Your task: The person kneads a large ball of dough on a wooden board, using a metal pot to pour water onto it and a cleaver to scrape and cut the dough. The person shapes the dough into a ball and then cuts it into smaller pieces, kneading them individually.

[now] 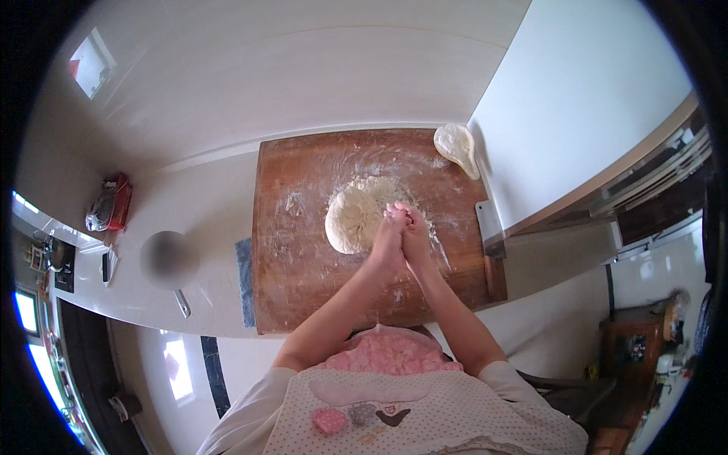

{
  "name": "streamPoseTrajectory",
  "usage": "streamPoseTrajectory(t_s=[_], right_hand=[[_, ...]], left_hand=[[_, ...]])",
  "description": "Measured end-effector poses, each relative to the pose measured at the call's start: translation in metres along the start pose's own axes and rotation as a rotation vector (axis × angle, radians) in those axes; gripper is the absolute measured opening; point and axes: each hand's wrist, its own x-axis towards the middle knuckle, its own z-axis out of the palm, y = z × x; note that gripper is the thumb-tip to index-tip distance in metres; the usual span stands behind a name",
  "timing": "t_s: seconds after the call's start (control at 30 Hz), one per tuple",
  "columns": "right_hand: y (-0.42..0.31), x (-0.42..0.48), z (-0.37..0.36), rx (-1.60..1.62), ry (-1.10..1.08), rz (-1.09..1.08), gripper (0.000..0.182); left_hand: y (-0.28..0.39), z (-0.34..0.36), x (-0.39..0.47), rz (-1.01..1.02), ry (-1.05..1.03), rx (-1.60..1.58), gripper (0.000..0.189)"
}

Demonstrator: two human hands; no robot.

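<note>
My left hand [391,236] and my right hand [419,238] are clasped together, fingers curled against each other. Nothing shows between the palms, though their inner sides are hidden. Both are over the right side of a large, smooth ball of dough [350,223] with a dented top. Loose flour [378,186] lies behind and beside the dough. Under it all is a brown wooden board [301,284], streaked with flour. A gourd-shaped scoop [454,145] full of flour rests at the board's far right corner.
A cleaver [488,219] lies along the board's right edge, near a white panel [569,114]. Blue cloth [245,278] pokes out at the left edge. Farther left are a blurred round object [169,260], a pale handle [182,304] and a red basket [119,200].
</note>
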Motion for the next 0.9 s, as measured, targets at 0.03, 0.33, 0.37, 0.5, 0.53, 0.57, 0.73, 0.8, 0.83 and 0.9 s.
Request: streamPoseTrajectory(t_s=[0.03,0.33,0.37,0.5,0.53,0.57,0.73,0.8,0.83,0.9], right_hand=[[-0.002,0.000,0.002,-0.067,0.029,0.041,0.028],[0.006,0.000,0.029,0.309,0.049,-0.021,0.035],[0.008,0.003,0.029,0.404,0.076,0.073,0.032],[0.009,0.011,0.014,0.378,0.120,0.245,0.020],[0.007,0.017,0.011,0.255,0.113,0.257,0.016],[0.005,0.022,0.010,0.132,0.106,0.269,0.011],[0.018,0.023,0.013,-0.181,0.138,0.132,0.014],[0.001,0.018,0.018,-0.126,0.088,0.110,0.015],[-0.001,0.016,0.018,-0.100,0.068,0.102,0.017],[0.018,0.023,0.014,0.154,0.039,0.058,0.018]], left_hand=[[-0.006,-0.003,0.001,0.092,-0.022,0.085,0.033],[0.012,-0.061,0.065,-0.098,-0.783,-0.365,0.044],[0.009,-0.058,0.066,-0.110,-0.591,-0.351,0.046],[0.016,-0.008,0.021,-0.107,-0.284,-0.323,0.072],[0.018,-0.001,0.012,-0.087,-0.292,-0.339,0.068],[0.020,0.006,0.003,-0.068,-0.300,-0.356,0.065],[-0.001,-0.015,0.033,0.098,-0.204,-0.023,0.026],[0.013,-0.020,0.045,-0.051,-0.149,0.029,0.029],[0.018,-0.017,0.046,-0.132,-0.123,0.055,0.030],[0.017,-0.015,0.049,-0.200,-0.171,-0.082,0.032]])
